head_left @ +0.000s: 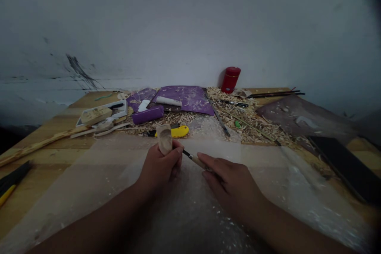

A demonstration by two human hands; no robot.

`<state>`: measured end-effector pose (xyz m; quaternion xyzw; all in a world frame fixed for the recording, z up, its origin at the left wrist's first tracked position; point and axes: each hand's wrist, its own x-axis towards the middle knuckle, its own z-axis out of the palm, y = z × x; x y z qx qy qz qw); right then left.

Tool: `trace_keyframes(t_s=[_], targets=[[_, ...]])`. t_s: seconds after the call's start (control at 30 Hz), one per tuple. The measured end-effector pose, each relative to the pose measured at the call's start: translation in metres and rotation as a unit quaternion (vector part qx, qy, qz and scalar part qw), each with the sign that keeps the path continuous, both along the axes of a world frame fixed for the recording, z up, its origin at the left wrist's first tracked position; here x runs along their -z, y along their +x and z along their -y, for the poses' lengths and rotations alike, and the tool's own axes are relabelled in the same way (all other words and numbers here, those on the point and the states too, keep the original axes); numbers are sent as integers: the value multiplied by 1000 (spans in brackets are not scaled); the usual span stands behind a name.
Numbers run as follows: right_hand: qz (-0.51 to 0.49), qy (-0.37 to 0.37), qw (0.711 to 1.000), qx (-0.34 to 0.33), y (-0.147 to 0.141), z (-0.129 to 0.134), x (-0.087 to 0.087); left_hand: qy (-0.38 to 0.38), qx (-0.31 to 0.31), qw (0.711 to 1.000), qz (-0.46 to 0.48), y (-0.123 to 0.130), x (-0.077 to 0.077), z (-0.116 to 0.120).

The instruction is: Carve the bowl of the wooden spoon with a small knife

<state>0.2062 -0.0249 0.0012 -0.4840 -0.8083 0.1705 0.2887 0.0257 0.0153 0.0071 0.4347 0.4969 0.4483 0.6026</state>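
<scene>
Got the pale wood block [164, 139] sitting upright in my left hand [159, 165], fingers closed around it, right over the plastic sheet [89, 194]. My right hand [229, 182] is gripping a wood-handled carving tool [197, 161], dark tip just by the left fingers. Yellow utility knife [175, 131] lies beyond, at the edge of the wood shavings [169, 120].

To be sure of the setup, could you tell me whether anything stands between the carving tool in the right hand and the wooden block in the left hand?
Yes: the fingers of the left hand wrap the wooden block on the side facing the tip of the carving tool, held in the right hand.
</scene>
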Motion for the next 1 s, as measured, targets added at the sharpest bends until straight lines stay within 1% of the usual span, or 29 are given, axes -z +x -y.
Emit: trace_keyframes(t_s=[0.17, 0.33, 0.43, 0.57, 0.73, 0.87, 1.0], targets=[[-8, 0, 1000, -2, 0, -1, -1, 5, -11, 1000, -12, 2, -1, -1], [-10, -6, 1000, -17, -1, 1, 0, 19, -26, 999, -32, 1, 1, -2], [-6, -12, 1000, -27, -2, 3, 0, 22, -37, 998, -51, 1, 1, -3], [2, -20, 999, -25, -2, 2, 0, 22, -46, 996, -74, 2, -1, -3], [5, -12, 1000, -22, -2, -1, 0, 20, -64, 997, -49, 3, -2, 0], [-8, 5, 1000, -14, 0, 0, 1, 7, -59, 998, -16, 3, -4, 4], [-26, 6, 1000, -6, 0, 1, 1, 3, -53, 999, -11, 2, -5, 5]])
